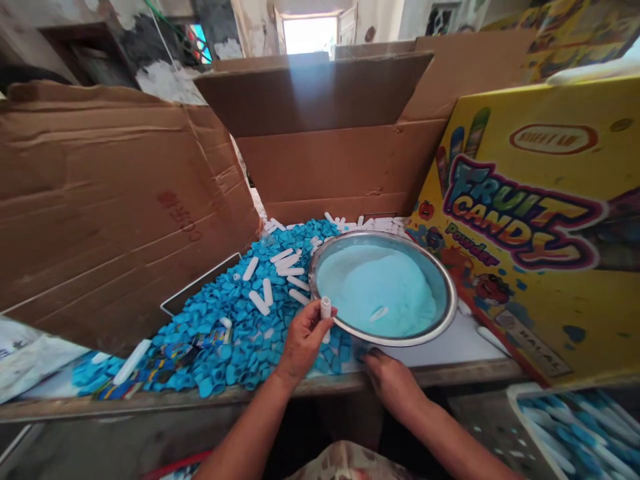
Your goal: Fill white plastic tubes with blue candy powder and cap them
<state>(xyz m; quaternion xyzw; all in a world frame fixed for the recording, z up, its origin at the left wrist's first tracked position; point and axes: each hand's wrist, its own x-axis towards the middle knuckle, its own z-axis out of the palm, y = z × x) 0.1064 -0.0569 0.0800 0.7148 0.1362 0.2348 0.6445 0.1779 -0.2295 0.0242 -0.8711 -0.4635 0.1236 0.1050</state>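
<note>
Between the thumb and fingers of my left hand (301, 339) stands a small white plastic tube (326, 307), upright with its open neck at the top. It is right at the near left rim of a round metal bowl (451, 308). Pale blue powder (390, 283) fills much of the bowl, and a small white piece (379, 313) lies on it. My right hand (393, 380) is at the table edge below the bowl, fingers curled in. What they hold, if anything, is hidden. Blue plastic caps (235, 353) are heaped left of the bowl, with several white tubes (290, 261) on top.
Brown cardboard (125, 200) walls the table at the left and back. A yellow candy powder box (540, 200) leans on the right. At the lower right, a crate (520, 407) holds blue and white tubes. Printed wrappers (165, 363) lie among the caps at the front left.
</note>
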